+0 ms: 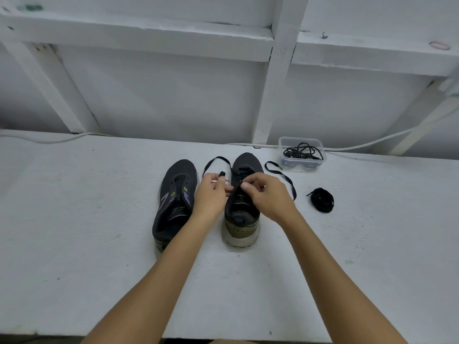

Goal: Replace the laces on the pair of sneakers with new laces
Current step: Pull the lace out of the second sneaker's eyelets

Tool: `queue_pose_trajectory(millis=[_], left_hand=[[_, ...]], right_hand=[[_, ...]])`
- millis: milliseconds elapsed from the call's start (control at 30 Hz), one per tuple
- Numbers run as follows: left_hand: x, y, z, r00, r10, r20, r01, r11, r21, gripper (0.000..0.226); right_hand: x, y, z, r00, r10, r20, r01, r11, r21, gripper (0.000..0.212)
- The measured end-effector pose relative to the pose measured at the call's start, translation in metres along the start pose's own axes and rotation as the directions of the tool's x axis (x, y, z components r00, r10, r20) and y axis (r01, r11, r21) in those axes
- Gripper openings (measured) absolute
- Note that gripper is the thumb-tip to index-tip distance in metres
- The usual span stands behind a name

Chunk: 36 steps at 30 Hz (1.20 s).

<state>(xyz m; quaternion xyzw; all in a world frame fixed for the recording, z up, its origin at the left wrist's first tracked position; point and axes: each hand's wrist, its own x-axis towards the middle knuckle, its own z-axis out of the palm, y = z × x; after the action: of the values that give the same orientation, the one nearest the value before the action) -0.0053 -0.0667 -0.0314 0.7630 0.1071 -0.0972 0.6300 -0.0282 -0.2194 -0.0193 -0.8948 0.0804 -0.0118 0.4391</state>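
Tub point(283, 150), black laces point(301, 152) inside

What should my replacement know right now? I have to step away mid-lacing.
Left hand pinches one end of the lace; right hand pinches at the eyelets of the right sneaker.
Right sneaker: laced near the toe only, both lace ends loose.
Left sneaker: no lace.
A coiled lace lies on the table; more laces sit in the clear tub.
Left: finish the right sneaker, lace the left.
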Motion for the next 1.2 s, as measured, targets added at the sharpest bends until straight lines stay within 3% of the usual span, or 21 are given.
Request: queue_pose_trajectory(millis=[100, 133, 233, 333, 400, 567, 733, 833, 933, 1067, 1133, 1200], left_hand=[[-0.011, 0.002, 0.002, 0.999, -0.011, 0.031, 0.008, 0.993, 0.114, 0.043], [-0.016, 0.003, 0.002, 0.998, -0.001, 0.062, -0.01, 0.985, 0.175, 0.049], [-0.034, 0.008, 0.001, 0.987, 0.042, 0.157, -0.073, 0.978, 0.196, 0.053], [-0.045, 0.009, 0.004, 0.957, 0.097, 0.273, -0.174, 0.946, 0.274, 0.034], [-0.046, 0.01, 0.002, 0.953, 0.14, 0.268, -0.225, 0.92, 0.321, 0.032], [-0.034, 0.012, -0.012, 0.967, 0.115, 0.228, -0.206, 0.88, 0.427, 0.04], [-0.031, 0.004, -0.008, 0.972, 0.099, 0.214, -0.21, 0.78, 0.59, 0.072], [-0.03, 0.004, -0.007, 0.973, 0.115, 0.2, -0.218, 0.74, 0.636, 0.069], [-0.027, 0.005, -0.006, 0.974, 0.126, 0.19, -0.223, 0.704, 0.674, 0.062], [-0.025, 0.005, -0.004, 0.971, 0.133, 0.199, -0.234, 0.697, 0.677, 0.053], [-0.026, 0.002, -0.005, 0.972, 0.139, 0.19, -0.232, 0.701, 0.674, 0.054], [-0.027, 0.0, -0.005, 0.971, 0.146, 0.187, -0.235, 0.703, 0.671, 0.054]], right_hand=[[-0.008, 0.011, -0.012, 0.981, 0.191, 0.022, -0.181, 0.884, 0.43, 0.008], [-0.011, 0.016, -0.016, 0.97, 0.237, 0.056, -0.233, 0.842, 0.487, 0.009], [-0.021, 0.03, -0.02, 0.952, 0.271, 0.141, -0.306, 0.851, 0.427, 0.01], [-0.026, 0.032, -0.018, 0.946, 0.248, 0.207, -0.321, 0.789, 0.524, 0.011], [-0.025, 0.029, -0.014, 0.95, 0.226, 0.214, -0.309, 0.761, 0.57, 0.012], [-0.021, 0.018, -0.003, 0.941, 0.192, 0.278, -0.314, 0.803, 0.507, 0.014], [-0.009, 0.009, -0.002, 0.959, 0.186, 0.213, -0.261, 0.873, 0.413, 0.012], [-0.001, 0.005, 0.004, 0.97, 0.141, 0.198, -0.2, 0.924, 0.325, 0.006], [0.01, 0.003, -0.001, 0.976, 0.078, 0.201, -0.101, 0.989, 0.107, 0.011], [0.016, 0.0, -0.014, 0.995, -0.089, 0.043, 0.094, 0.988, -0.126, 0.009], [0.012, 0.002, -0.012, 0.999, -0.05, 0.017, 0.051, 0.999, -0.02, 0.011], [0.005, 0.003, -0.008, 0.987, 0.111, 0.118, -0.131, 0.974, 0.184, 0.016]])
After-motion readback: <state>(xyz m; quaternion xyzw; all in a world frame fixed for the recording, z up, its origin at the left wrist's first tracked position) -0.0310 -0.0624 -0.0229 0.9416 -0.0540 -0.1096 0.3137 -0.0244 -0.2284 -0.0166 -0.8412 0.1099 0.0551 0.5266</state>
